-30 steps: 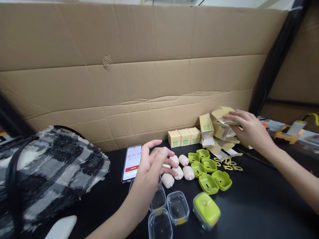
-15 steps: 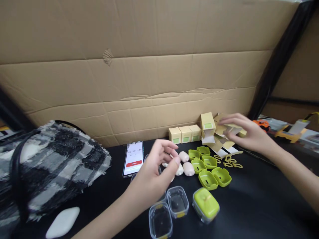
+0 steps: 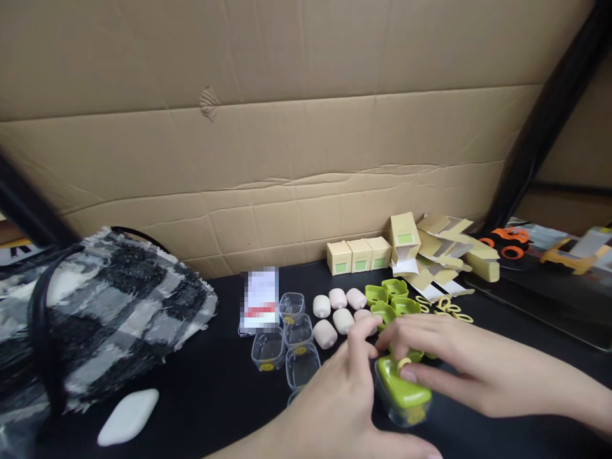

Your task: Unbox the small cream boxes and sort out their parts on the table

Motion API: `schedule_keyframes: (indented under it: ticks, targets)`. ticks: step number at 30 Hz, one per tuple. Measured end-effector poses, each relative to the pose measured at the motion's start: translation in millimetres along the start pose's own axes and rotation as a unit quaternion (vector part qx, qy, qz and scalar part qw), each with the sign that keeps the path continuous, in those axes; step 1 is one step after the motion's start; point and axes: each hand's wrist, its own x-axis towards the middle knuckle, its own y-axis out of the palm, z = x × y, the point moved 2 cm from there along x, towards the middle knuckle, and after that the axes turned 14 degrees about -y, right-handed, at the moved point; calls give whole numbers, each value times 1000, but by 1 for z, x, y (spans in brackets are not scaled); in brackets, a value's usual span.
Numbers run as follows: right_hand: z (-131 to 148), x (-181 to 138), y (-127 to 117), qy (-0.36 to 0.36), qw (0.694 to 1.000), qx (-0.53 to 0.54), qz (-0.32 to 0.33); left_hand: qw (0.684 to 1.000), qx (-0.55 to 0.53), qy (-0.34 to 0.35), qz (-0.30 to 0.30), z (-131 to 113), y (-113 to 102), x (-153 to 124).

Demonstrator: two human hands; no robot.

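Both hands meet over a clear container with a green lid (image 3: 404,395) near the front of the black table (image 3: 201,395). My left hand (image 3: 335,401) curls against its left side, fingertips up by the lid. From the right, my right hand (image 3: 444,360) lies over the lid with its fingers pressed on top, next to a small yellow ring (image 3: 404,363). Just behind are loose green lids (image 3: 389,294), cream oval pieces (image 3: 329,312) and several empty clear containers (image 3: 299,331).
A phone (image 3: 261,299) lies left of the clear containers. A plaid bag (image 3: 95,319) and a white oval object (image 3: 127,417) are at the left. Small tan boxes (image 3: 358,255), flattened cartons (image 3: 449,248) and yellow rings (image 3: 449,306) sit along the cardboard wall (image 3: 287,127).
My right hand left the cartons at the back and came down onto the green-lidded container. My left hand moved from above the cream pieces to the same container. The view shifted.
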Motion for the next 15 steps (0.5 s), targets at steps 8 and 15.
schedule_keyframes:
  ticks: [8,15]
  targets:
    - [-1,-3,10,60,969,128,-204,999,13,4,-49,-10,-9,-4]
    - [-10,1,12,122,873,333,-334,999,22,-1,-45,-25,-23,-9]
